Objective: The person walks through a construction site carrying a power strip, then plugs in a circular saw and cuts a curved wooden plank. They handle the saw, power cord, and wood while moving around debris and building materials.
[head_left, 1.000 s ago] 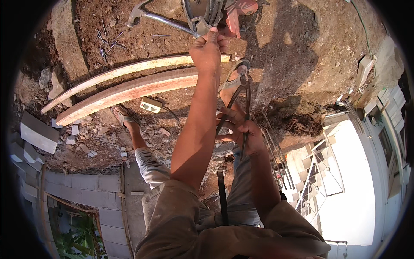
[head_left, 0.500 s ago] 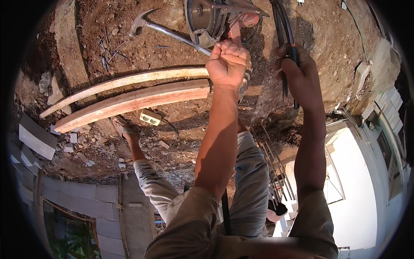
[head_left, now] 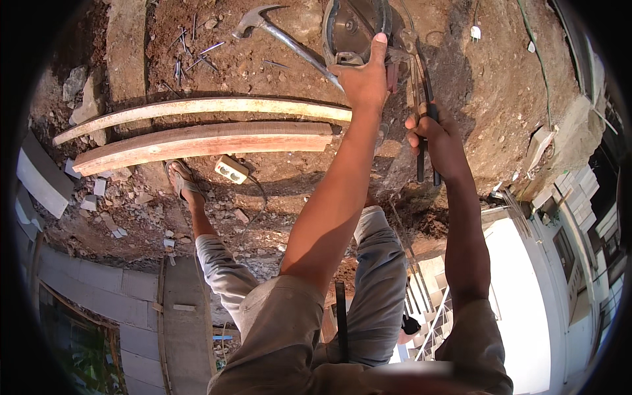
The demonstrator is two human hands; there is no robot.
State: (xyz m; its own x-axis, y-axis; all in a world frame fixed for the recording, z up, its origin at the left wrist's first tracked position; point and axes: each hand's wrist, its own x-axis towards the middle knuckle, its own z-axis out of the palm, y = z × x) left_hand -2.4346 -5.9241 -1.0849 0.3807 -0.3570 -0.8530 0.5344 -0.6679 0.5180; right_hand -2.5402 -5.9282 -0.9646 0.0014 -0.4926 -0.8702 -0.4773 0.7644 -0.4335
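Observation:
My left hand [head_left: 363,84] reaches forward, its thumb laid over the guard rim of a circular saw [head_left: 355,29] with a round blade and a reddish body. The other fingers are partly hidden, but the hand looks closed on the saw. Beside it, my right hand [head_left: 438,135] is closed round the long handles of black-gripped pincers [head_left: 421,82], whose jaws point away from me next to the saw. A claw hammer [head_left: 293,46] with a metal shaft lies on the dirt, its lower end beside my left hand.
Two long timber pieces [head_left: 204,139] lie left of my forearm, seen curved. Several loose nails [head_left: 187,56] are scattered beyond them. A pale socket block [head_left: 231,169] with a cord sits near my sandalled foot [head_left: 181,179]. Rubble and broken blocks [head_left: 99,187] cover the left ground; a white plug [head_left: 475,32] lies far right.
My left hand has turned from palm-up to thumb over the saw guard, and the saw has shifted slightly nearer. The pincers in my right hand have moved lower and left. The view has shifted.

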